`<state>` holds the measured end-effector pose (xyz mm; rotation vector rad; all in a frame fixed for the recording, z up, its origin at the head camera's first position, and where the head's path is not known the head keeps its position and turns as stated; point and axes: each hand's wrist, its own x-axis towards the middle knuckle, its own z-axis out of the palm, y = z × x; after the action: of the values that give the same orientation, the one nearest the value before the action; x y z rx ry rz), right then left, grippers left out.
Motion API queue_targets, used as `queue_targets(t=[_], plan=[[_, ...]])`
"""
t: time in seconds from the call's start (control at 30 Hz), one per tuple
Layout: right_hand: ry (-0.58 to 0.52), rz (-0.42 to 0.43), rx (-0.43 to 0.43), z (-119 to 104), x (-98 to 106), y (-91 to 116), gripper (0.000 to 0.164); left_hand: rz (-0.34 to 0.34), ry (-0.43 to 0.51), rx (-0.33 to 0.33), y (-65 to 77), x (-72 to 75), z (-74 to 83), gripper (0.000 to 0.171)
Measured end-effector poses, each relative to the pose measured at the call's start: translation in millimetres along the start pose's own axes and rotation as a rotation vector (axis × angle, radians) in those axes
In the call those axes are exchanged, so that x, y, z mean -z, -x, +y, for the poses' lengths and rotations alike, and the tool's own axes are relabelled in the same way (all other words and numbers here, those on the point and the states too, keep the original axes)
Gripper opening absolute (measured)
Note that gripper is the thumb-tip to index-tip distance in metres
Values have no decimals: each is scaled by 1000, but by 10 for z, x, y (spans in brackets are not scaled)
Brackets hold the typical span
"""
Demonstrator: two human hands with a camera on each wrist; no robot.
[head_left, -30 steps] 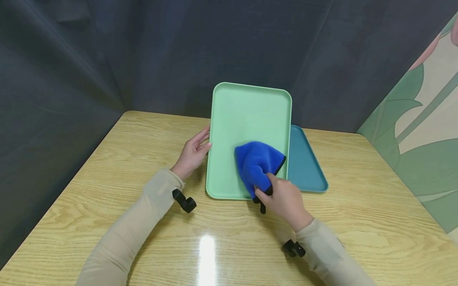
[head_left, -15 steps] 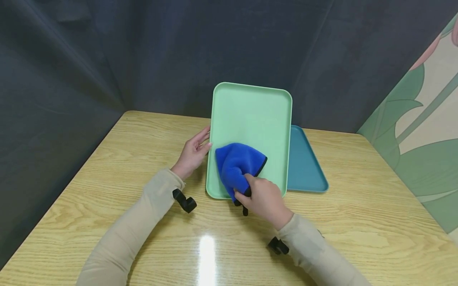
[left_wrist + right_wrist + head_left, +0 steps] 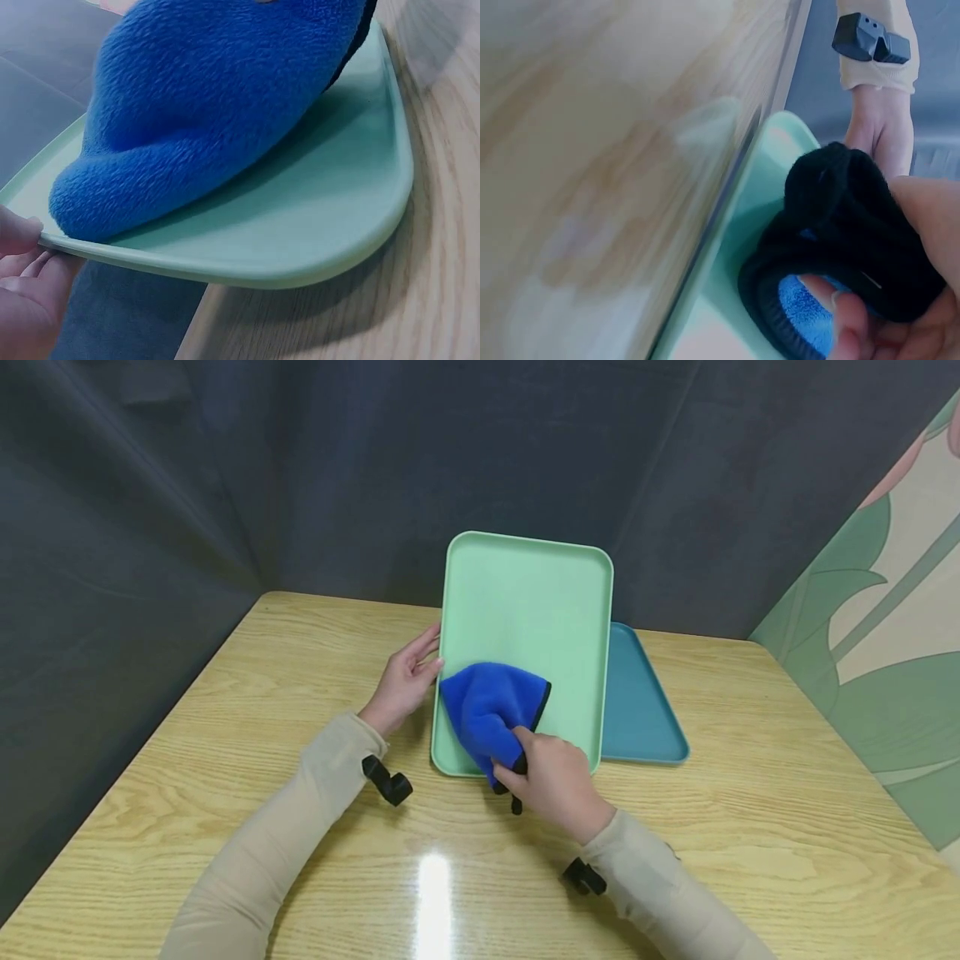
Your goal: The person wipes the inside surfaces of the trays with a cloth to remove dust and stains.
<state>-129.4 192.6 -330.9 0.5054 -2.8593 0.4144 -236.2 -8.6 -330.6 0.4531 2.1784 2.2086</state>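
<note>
A light green rectangular tray [image 3: 528,602] stands tilted up, its low edge close to the tabletop. My left hand [image 3: 401,683] holds its left side, thumb at the rim and fingers behind, as the left wrist view also shows. Against the lower left of the tray lies a fluffy blue cloth [image 3: 491,702] with black edging, one corner reaching the left rim near my left thumb. My right hand [image 3: 553,781] grips the bunched near end of this cloth, and a black loop dangles below. In the right wrist view the black edging [image 3: 832,202] shows between thumb and fingers.
Behind the green tray, to the right, a teal tray [image 3: 641,710] lies on the wooden table [image 3: 750,760]. A dark curtain [image 3: 480,443] hangs past the table's far edge, and a wall with painted leaves [image 3: 885,635] borders the right.
My right hand has slid the blue cloth leftward over the tray, mostly in the first half second, then only slightly. The left hand and the green tray have stayed in place.
</note>
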Motion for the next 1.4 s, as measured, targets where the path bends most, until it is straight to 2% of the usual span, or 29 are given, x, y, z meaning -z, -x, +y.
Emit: queue_targets(t=[0.4,0.6,0.77,1.13,1.4], plan=[[-16,16,-104,313,78,156,25,0,7,7,-17,-5,-11,55],[-27,12,-180,460,160,242,37,-7,-5,12,-15,-6,0,55],[-40,9,-200,526,194,286,37,-5,-8,15,-12,-8,-2,55],[-11,19,-120,421,160,209,37,4,9,22,-1,-7,-9,55],[7,18,-49,251,129,115,25,14,6,35,-11,-10,-1,55]])
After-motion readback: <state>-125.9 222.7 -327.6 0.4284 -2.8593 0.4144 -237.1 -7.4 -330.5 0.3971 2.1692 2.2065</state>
